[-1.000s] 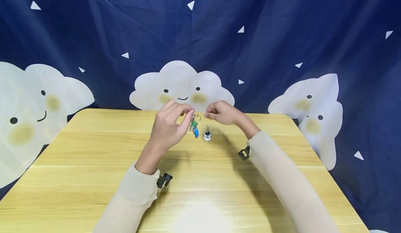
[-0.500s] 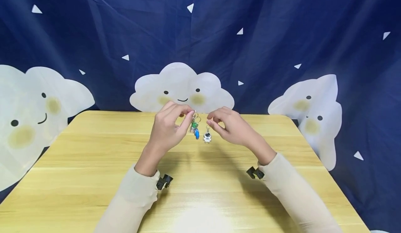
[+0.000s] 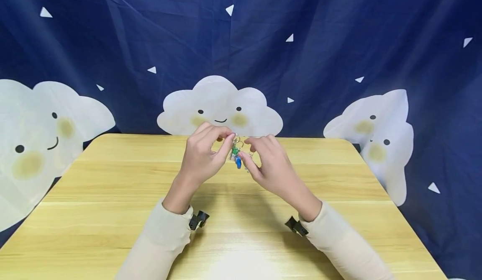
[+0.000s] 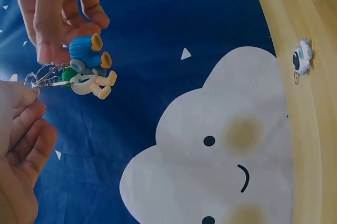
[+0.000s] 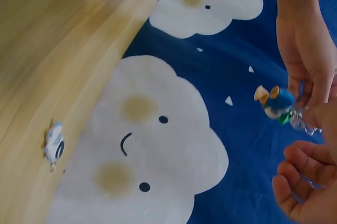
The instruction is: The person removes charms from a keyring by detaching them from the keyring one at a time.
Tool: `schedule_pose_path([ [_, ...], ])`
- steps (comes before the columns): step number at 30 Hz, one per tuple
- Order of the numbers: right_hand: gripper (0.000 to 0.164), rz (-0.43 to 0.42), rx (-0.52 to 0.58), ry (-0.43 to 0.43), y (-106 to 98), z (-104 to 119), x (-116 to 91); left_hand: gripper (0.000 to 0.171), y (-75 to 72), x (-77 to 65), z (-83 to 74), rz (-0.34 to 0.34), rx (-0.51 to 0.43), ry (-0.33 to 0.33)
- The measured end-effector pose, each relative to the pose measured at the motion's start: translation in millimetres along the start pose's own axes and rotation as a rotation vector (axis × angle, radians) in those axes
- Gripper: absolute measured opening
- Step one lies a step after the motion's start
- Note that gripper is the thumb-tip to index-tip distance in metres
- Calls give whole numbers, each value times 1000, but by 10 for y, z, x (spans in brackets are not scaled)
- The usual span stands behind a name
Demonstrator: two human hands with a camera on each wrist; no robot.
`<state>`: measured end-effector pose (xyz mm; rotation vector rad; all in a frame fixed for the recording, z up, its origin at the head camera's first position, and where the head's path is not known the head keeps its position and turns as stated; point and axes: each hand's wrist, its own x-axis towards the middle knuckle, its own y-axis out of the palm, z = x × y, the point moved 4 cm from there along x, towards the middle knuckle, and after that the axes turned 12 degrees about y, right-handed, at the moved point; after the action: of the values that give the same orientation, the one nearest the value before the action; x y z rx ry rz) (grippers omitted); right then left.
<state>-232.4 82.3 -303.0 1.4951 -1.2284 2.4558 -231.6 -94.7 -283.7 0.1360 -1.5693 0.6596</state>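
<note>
My left hand (image 3: 206, 150) pinches a metal key ring (image 3: 241, 143) by its top, and a bunch of small figure charms hangs from it above the table. Among them are a blue figure (image 4: 84, 49) with orange feet, a green piece (image 3: 235, 150) and a pale figure (image 4: 93, 83) with cream feet. My right hand (image 3: 273, 163) is close beside the charms, its thumb and fingers apart, the thumb overlapping the chains in the right wrist view. A white astronaut keychain (image 4: 303, 58) lies on the table, mostly hidden behind my right hand in the head view.
The pale wooden table (image 3: 124, 213) ends just behind the hands. A dark blue curtain (image 3: 324, 16) with white clouds hangs behind it. Small black cameras sit at both wrists, the left camera (image 3: 198, 220) and the right camera (image 3: 296, 226).
My right hand has come nearer and to the left, up to the charms, with its fingers spread wider. It now covers most of the astronaut. The left hand has barely moved.
</note>
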Motion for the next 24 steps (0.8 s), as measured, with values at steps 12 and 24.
schedule_pose_path([
  [12, 27, -57, -53, -18, 103, 146, 7, 5, 7, 21, -44, -19, -25, 12],
  [24, 14, -70, 37, 2, 85, 131, -5, 7, -4, 32, -49, -33, -28, -2],
])
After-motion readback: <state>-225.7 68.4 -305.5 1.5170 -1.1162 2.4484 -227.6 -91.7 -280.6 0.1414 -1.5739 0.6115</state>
